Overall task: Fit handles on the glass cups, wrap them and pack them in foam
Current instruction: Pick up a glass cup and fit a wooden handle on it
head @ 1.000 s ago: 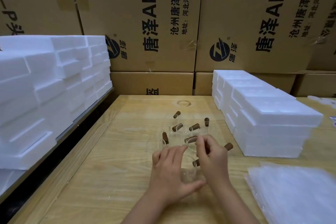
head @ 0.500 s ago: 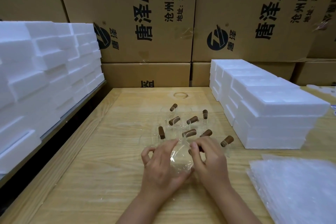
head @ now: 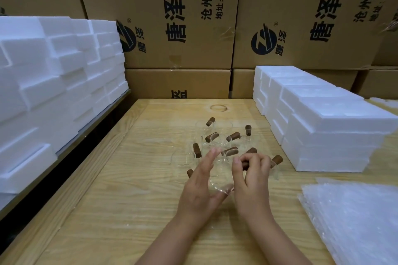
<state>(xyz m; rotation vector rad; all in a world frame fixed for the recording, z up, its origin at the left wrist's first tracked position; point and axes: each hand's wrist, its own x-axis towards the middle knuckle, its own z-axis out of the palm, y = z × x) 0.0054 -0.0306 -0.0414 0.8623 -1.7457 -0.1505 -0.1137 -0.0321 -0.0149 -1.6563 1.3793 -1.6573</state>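
Bubble-wrap sheets (head: 355, 221) lie nearest me, at the right of the wooden tabletop (head: 107, 200). Just past them I see both hands meeting around one clear glass cup (head: 218, 178). The left hand (head: 200, 187) cradles it with its grip spread, fingers straight along the cup's left side and thumb under its base. The right hand (head: 252, 178) has its grip curled tight, pinching a brown handle (head: 245, 165) at the cup's right side; I cannot tell whether that handle is seated. Beyond the fingertips sits a cluster of cups (head: 212, 136) with brown handles on. Farther back stand the right foam stack (head: 323, 125), the taller left foam stack (head: 53, 82), and printed cardboard boxes (head: 172, 17) behind everything.
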